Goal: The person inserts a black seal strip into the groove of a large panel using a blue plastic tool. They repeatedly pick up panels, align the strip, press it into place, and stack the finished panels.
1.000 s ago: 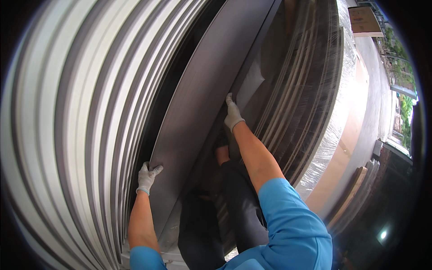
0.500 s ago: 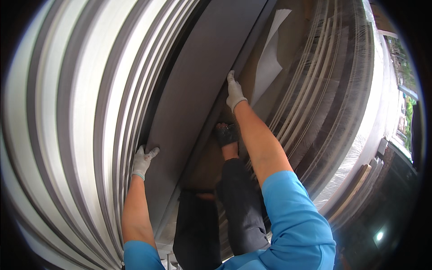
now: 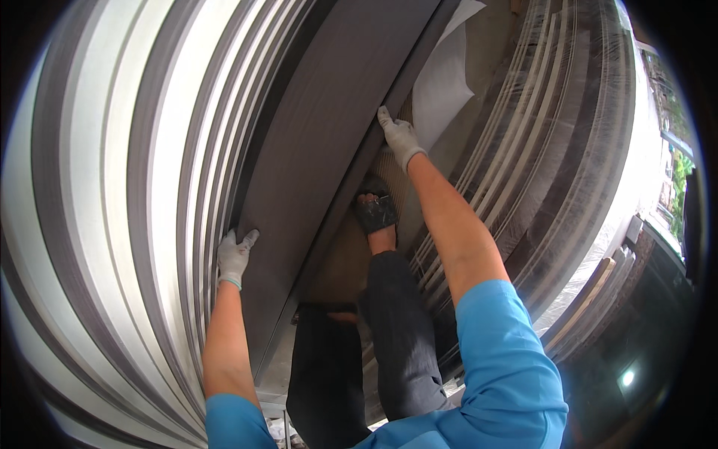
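A long, dark grey-brown panel [image 3: 314, 135] runs diagonally from the lower left to the top of the view, with a narrow face along its right side. My left hand [image 3: 235, 256], in a pale glove, grips its left edge; the thumb lies on the broad face and the other fingers go out of sight behind the edge. Farther up, my gloved right hand [image 3: 401, 138] holds the right edge, thumb pointing up along it and fingers mostly hidden underneath.
Many striped white-and-dark panels [image 3: 168, 187] stand in a row at left. Plastic-wrapped panels [image 3: 538, 165] are stacked at right. A white sheet [image 3: 443, 82] lies beyond my right hand. My sandalled foot [image 3: 374, 208] is close to the panel. Wooden boards [image 3: 587, 295] lean farther right.
My right hand has shifted slightly up and to the right, still on the panel's edge. My left hand sits slightly higher in the picture. More of my sandalled foot shows beside the panel.
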A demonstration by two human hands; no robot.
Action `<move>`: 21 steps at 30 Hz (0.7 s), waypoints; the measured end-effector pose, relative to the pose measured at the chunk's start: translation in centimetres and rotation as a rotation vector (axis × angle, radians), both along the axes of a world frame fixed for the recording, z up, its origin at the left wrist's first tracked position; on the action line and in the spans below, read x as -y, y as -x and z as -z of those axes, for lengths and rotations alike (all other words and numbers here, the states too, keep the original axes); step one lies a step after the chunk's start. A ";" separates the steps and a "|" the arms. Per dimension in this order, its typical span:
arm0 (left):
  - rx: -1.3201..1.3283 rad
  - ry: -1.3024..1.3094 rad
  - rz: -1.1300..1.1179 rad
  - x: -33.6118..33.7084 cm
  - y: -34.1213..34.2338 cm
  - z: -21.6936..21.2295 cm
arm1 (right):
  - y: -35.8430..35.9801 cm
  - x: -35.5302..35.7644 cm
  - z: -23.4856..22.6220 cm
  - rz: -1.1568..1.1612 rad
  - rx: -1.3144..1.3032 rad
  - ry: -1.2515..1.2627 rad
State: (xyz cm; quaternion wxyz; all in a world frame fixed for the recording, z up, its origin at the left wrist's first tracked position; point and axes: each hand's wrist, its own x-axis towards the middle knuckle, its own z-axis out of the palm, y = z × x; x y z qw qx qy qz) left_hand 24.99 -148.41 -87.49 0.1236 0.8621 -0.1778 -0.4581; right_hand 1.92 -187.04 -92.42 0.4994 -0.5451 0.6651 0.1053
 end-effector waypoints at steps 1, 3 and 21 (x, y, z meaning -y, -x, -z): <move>0.100 -0.034 0.024 -0.4 0.7 -0.1 | 0.0 -0.1 0.1 0.072 -0.016 -0.010; 0.351 0.023 0.060 -2.0 2.8 -0.8 | -0.4 -0.2 0.0 0.138 -0.001 0.033; 0.016 -0.008 -0.648 -13.9 10.3 -3.8 | -4.7 2.0 -0.6 0.212 -0.177 0.114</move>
